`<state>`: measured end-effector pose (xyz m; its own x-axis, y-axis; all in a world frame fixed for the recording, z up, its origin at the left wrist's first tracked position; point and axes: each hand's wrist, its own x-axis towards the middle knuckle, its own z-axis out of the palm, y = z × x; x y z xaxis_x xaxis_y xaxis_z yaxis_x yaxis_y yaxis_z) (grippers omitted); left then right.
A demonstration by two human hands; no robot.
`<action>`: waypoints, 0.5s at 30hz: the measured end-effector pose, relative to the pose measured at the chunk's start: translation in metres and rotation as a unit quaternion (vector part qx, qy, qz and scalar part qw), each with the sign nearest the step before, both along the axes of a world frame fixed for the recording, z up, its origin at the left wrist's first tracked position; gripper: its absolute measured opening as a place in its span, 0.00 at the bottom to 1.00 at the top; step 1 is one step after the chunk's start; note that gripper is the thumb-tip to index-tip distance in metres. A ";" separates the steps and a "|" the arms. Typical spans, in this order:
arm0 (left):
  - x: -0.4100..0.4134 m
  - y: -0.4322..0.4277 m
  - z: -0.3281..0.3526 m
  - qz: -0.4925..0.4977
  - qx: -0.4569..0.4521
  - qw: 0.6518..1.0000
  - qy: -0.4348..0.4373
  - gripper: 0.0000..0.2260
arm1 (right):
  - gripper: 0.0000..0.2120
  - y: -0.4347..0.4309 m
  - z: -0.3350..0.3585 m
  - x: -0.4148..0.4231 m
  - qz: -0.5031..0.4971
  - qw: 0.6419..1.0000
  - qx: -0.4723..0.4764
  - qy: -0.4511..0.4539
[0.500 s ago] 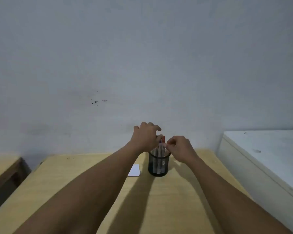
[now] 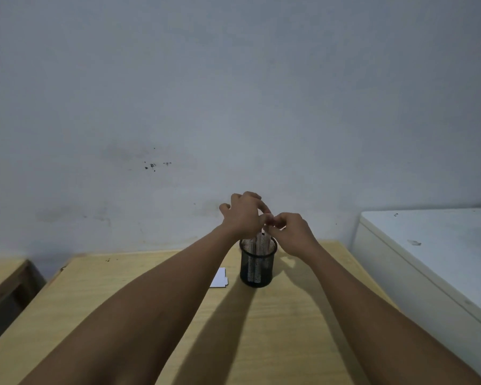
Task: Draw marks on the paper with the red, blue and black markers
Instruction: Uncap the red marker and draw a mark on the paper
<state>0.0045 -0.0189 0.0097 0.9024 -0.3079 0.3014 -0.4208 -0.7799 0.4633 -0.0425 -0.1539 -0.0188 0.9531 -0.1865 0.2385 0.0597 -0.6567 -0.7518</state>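
Mesh pen cup (image 2: 258, 263) on the table (image 2: 178, 323): our left hand (image 2: 243, 216) and right hand (image 2: 292, 232) pinch at the markers (image 2: 260, 243); which one each holds, we cannot tell. Pulling sideways could tip the light cup.

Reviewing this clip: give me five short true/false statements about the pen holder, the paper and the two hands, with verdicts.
1. The black mesh pen holder stands upright on the wooden table. True.
2. The white paper lies to the right of the holder. False: it lies to its left, partly hidden by the left forearm.
3. Both hands meet above the holder's mouth. True: left hand and right hand meet at the marker tops.
4. The holder is empty. False: markers stand inside.
5. A marker lies on the paper. False: none lies there.
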 end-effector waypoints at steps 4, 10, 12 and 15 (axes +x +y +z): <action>-0.029 0.019 0.040 0.034 -0.088 0.996 -0.012 0.07 | 0.07 0.011 0.033 -0.019 0.027 0.999 0.026 -0.001; -0.080 0.083 0.094 0.010 -0.364 0.931 0.027 0.10 | 0.09 0.036 0.073 -0.068 0.094 0.990 0.108 0.016; -0.098 0.106 0.102 0.019 -0.419 0.907 0.045 0.09 | 0.11 0.045 0.085 -0.081 0.096 0.975 0.200 0.005; -0.118 0.139 0.102 0.019 -0.424 0.902 0.077 0.08 | 0.11 0.059 0.100 -0.093 0.080 0.893 0.440 -0.048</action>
